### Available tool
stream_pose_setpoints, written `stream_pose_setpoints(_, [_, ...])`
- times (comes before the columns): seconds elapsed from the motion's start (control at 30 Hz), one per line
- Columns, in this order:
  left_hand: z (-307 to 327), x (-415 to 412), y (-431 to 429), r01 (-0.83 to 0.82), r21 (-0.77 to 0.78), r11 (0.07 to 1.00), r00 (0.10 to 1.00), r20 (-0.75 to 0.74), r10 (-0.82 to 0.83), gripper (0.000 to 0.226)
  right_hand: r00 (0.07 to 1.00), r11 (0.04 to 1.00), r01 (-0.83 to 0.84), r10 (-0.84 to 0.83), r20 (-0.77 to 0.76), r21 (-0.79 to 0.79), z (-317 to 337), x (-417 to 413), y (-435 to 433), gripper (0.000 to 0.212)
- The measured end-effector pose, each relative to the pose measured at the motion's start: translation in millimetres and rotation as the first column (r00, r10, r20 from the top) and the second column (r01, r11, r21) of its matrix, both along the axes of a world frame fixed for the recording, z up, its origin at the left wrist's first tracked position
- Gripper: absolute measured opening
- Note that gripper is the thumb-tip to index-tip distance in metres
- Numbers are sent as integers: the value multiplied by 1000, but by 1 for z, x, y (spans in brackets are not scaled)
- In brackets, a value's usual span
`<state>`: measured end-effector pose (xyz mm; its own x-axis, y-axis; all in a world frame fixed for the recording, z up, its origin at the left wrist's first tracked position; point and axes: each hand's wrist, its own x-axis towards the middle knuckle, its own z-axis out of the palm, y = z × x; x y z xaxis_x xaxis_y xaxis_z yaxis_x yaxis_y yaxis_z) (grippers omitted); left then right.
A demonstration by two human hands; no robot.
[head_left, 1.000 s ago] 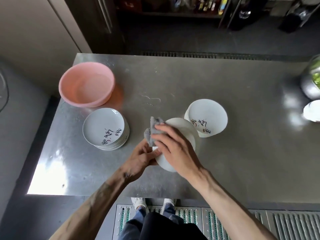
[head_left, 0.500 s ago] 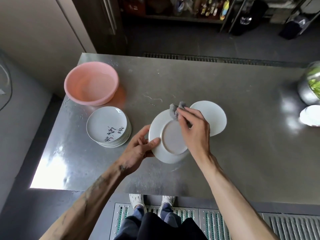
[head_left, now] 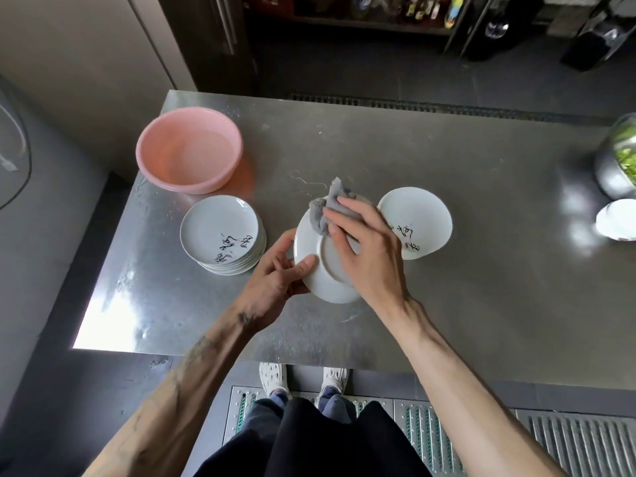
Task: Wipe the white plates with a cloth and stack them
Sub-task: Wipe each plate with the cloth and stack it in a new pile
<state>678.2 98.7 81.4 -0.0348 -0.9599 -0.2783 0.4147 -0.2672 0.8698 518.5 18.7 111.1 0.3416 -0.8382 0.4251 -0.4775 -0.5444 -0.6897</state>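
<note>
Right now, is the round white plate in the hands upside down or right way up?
Upside down: the round white plate shows its raised foot ring, no painted writing.

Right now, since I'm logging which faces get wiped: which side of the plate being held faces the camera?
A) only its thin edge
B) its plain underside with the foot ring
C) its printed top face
B: the plate, gripped at its rim by the left hand, shows a plain white underside with a raised foot ring, and the right hand presses the grey cloth on it.
</note>
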Motion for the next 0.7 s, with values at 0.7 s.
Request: stream_pose_setpoints(0.7, [0, 8, 14, -249, -10, 968, 951, -191, 243, 42, 897, 900, 371, -411, 162, 229, -19, -6, 37, 27])
